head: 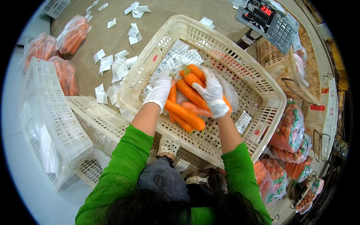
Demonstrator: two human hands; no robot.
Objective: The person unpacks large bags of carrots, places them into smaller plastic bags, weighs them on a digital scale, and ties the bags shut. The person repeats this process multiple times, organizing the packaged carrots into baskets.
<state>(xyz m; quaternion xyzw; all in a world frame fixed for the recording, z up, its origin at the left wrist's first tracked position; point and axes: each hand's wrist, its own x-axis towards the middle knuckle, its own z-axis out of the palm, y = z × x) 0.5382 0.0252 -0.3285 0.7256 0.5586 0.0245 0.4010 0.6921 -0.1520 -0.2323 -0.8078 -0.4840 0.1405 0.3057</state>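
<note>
Before me stands a cream plastic crate (250, 49) with slotted walls. Loose orange carrots (187, 114) lie in a pile inside it, partly over a clear plastic bag (229, 85). My left hand (159, 88), in a white glove, is curled around the left edge of the pile, by a carrot's top end; its fingertips are partly hidden. On the right side of the pile, my gloved right hand (211, 94) clasps carrots between thumb and fingers. Strips of printed labels (180, 60) rest on the crate floor beyond the carrots.
A digital scale (267, 24) with a lit display stands at the upper right, near another crate (277, 59). Bagged carrots lie left (73, 35) and right (291, 126). Tipped crates (59, 109) flank my left arm. Paper slips (118, 67) litter the floor.
</note>
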